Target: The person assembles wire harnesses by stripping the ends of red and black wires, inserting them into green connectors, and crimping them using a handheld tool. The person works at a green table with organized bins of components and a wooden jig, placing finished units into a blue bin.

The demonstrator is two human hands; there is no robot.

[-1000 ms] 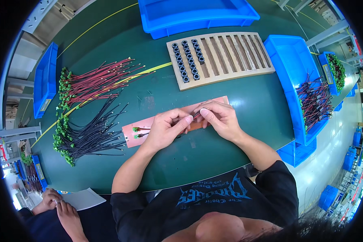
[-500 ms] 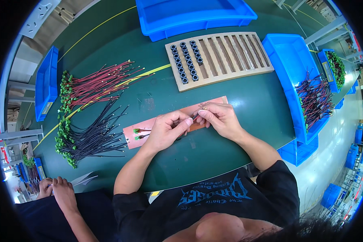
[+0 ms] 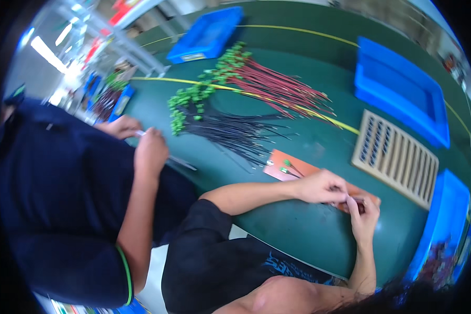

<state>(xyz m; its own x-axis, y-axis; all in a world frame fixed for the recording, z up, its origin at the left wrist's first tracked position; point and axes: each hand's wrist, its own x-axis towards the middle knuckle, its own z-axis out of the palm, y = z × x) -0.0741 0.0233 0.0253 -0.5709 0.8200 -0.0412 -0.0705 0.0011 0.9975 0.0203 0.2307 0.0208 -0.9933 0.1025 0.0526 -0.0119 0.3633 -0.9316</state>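
My left hand is closed in a pinch over an orange-pink board on the green table. Two short wires with green connectors lie on the board and run in under this hand. My right hand is closed too, its thumb and fingers meeting the left fingertips near the board's right end. What it pinches is hidden by the fingers and blurred. Left of the board spread black wires with green connectors, and beyond them red wires with the same connectors.
A slotted wooden rack, partly filled with black ring-shaped parts, stands to the right. Blue bins sit behind it, at its right and at the far left. At left, another person's hands hold a thin pale item near the table edge.
The view has swung left, so table and hands sit further right and the other person shows more. Both my hands stay closed together over the board.
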